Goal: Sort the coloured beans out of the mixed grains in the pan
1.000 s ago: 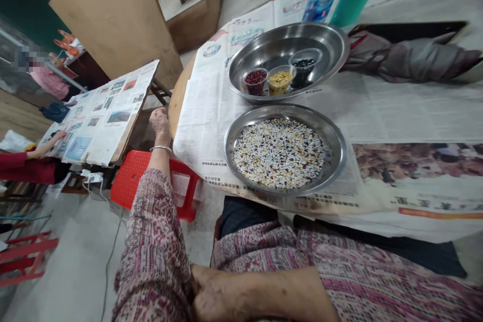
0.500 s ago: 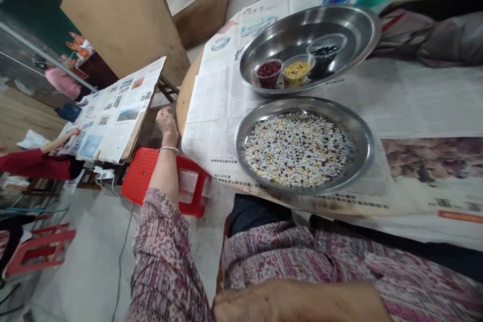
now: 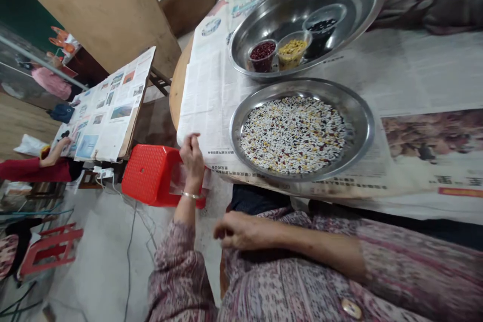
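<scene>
In the shallow steel dish on the newspaper-covered worktop, mixed multicoloured grains are spread, beans being separated by clear plastic cups, presumably against mixing, while left hand and right hand are loosely curled, their contents untellable.

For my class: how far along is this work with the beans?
Looks done: red beans, yellow beans and black beans sit apart in three clear plastic cups.
In hand: nothing I can make out; left hand and right hand are away from the cups.
Perhaps left: the mixed white, black, yellow and red pieces in the nearer silvery steel tray.
</scene>
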The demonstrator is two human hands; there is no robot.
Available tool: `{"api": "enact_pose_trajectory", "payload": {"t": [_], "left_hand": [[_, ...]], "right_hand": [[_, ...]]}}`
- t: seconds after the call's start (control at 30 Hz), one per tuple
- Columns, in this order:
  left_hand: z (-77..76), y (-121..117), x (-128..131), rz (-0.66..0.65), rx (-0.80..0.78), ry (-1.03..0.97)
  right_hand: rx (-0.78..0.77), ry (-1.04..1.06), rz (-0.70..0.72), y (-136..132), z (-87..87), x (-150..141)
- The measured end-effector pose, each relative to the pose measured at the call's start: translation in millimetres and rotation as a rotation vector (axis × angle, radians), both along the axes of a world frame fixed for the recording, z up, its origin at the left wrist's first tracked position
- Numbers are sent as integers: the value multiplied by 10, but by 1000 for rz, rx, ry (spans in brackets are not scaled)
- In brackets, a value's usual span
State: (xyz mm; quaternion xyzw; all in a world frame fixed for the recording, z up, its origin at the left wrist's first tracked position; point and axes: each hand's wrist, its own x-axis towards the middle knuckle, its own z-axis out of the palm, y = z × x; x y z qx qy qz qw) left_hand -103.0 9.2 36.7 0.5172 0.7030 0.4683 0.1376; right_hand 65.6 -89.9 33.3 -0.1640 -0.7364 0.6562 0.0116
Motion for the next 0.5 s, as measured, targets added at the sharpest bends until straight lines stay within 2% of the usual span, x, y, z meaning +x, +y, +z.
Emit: {"api": "enact_pose_trajectory", "payload": {"t": [0.1, 0.17, 0.2, 0.33, 0.5], "left_hand": [[-87, -653, 174, -321, 76, 298], [-156, -937, 284, -428, 63, 344], [-192, -1022, 337, -427, 63, 328], [-336, -1083, 523, -345, 99, 233], [-466, -994, 600, -430, 94, 365]], "right_hand": [[-34, 61, -116, 222, 28, 425], [-7, 71, -203, 279, 33, 684], [16, 56, -243, 284, 27, 799], [30, 0, -385, 246, -57, 1130], [50, -53, -508, 229, -161, 1312]]}}
